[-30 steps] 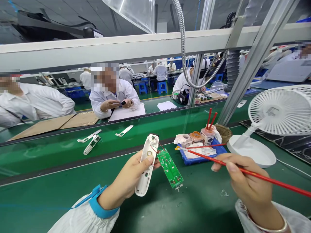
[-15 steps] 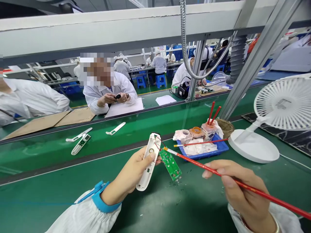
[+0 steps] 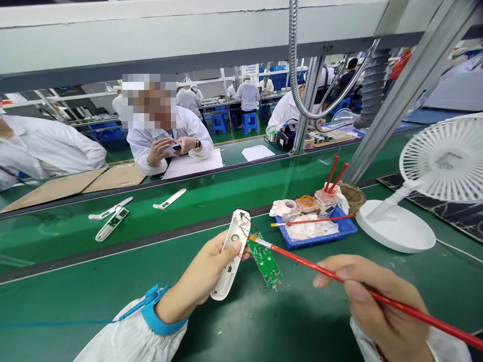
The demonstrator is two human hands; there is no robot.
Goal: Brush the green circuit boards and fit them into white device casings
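To the near left of the blue tray (image 3: 322, 243), a white plastic housing (image 3: 226, 276) is firmly clasped by the left hand (image 3: 206, 266). Just beside it, also in front of the tray, a green circuit board (image 3: 267, 264) is seen, and thin wires (image 3: 250, 220) are seen near the upper ends of both. To the near right of the tray, a red-handled brush (image 3: 302, 260) is pinched by the right hand (image 3: 381, 296), and the two hands are kept apart. Its bristles are pointed at the board's upper end; whether contact is made cannot be told. Across the tray, a second brush (image 3: 320, 220) is laid.
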